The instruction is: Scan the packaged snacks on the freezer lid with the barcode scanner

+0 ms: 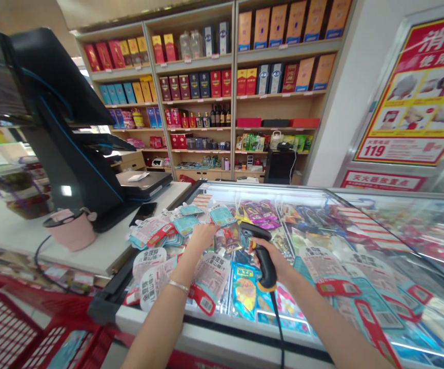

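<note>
Black scanner (pixel 266 269) in right hand (pixel 275 252) hovers inside freezer's front edge (pixel 214 335).

Scanner (pixel 265 264): matt black plastic, smooth yellow trim. Pouches (pixel 210 277): glossy plastic film, crinkled. Freezer lid (pixel 299 197): clear, shiny. Shelves (pixel 279 52): pale wood-look. Scale plate (pixel 139 180): brushed-looking metal. Baskets (pixel 48 341): red plastic.

Boxed bottles on shelves (pixel 189 56).
</note>
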A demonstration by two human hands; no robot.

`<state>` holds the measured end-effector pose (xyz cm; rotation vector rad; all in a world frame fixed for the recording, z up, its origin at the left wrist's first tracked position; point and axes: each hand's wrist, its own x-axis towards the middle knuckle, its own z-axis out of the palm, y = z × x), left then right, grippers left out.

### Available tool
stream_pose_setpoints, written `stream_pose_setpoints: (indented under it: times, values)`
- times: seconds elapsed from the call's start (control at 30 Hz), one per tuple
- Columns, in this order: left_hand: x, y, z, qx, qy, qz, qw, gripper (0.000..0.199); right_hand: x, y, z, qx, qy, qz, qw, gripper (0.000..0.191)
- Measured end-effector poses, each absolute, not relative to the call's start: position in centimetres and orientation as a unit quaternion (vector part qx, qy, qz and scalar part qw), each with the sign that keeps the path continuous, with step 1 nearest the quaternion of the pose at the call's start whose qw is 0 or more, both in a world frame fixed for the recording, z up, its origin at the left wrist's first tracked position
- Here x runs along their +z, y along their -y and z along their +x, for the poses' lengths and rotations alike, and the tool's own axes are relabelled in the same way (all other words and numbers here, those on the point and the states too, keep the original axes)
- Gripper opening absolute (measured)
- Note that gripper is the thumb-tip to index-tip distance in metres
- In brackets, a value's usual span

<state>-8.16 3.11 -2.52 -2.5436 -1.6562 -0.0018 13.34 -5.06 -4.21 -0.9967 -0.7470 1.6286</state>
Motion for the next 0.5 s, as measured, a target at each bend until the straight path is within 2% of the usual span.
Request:
stream_pose_setpoints:
  times: [0.13,0.27,0.5]
  values:
    - [-0.8,-2.7,-8.7,-0.113,0.436,-0.891,0.05,0.052,-3.9,5.2,13.5,0.684,0.333,-0.394,0.516,0.021]
    - [0.3,-2.6,-10.1,-0.234,0.405,-0.875,0.121,0.048,-3.6,5.6,13.5,0.677,0.361,-0.391,0.509,0.026]
    - [-0.2,-3.6,-12.4,-0.25,0.419,-0.865,0.121,0.055,-3.3,6.1,12.9,0.587,0.467,-0.437,0.496,0.026]
